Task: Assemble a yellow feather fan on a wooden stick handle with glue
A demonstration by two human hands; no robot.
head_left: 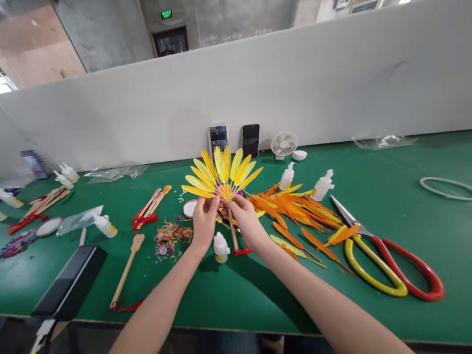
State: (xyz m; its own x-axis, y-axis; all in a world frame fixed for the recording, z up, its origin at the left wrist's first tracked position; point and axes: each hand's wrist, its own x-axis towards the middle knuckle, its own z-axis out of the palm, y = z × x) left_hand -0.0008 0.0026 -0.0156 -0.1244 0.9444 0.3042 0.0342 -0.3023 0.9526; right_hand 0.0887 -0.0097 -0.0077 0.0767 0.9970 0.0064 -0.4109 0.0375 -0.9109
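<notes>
A fan of yellow feathers [221, 174] on a thin wooden handle stands upright over the green table [240, 304]. My left hand [204, 220] pinches the base of the feathers from the left. My right hand [243, 215] grips the same base and the top of the handle from the right. Both hands are closed on the fan. A small white glue bottle [221, 247] stands just below and between my wrists. The handle's lower end shows a red tassel at the table.
Loose orange and yellow feathers [301, 209] lie to the right, beside large red-and-yellow scissors [388, 262]. More glue bottles [322, 185], wooden fan handles [151, 207], confetti scraps [170, 236], a black box [68, 282], a phone [251, 140], a small fan [284, 144] and a white ring [449, 188] surround them.
</notes>
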